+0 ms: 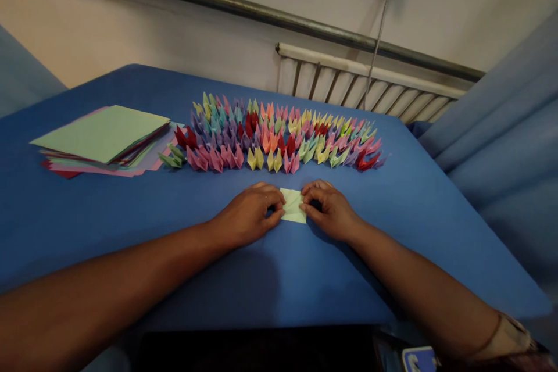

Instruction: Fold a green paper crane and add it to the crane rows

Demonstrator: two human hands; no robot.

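A small pale green sheet of folding paper [293,206], with creases across it, lies near the middle of the blue table. My left hand [257,212] pinches its left edge between thumb and fingers. At the opposite edge, my right hand [328,207] grips the paper the same way, thumb below and fingers above. Both hands rest low over the tabletop. Just beyond them stand several rows of folded paper cranes [274,160] in pink, yellow, red, purple, green and blue.
A stack of coloured paper sheets [104,133], pale green on top, lies at the left. The blue table [209,302] ends before a wall with a radiator [340,75] and a pipe [244,7]. A blue curtain [501,110] hangs at the right.
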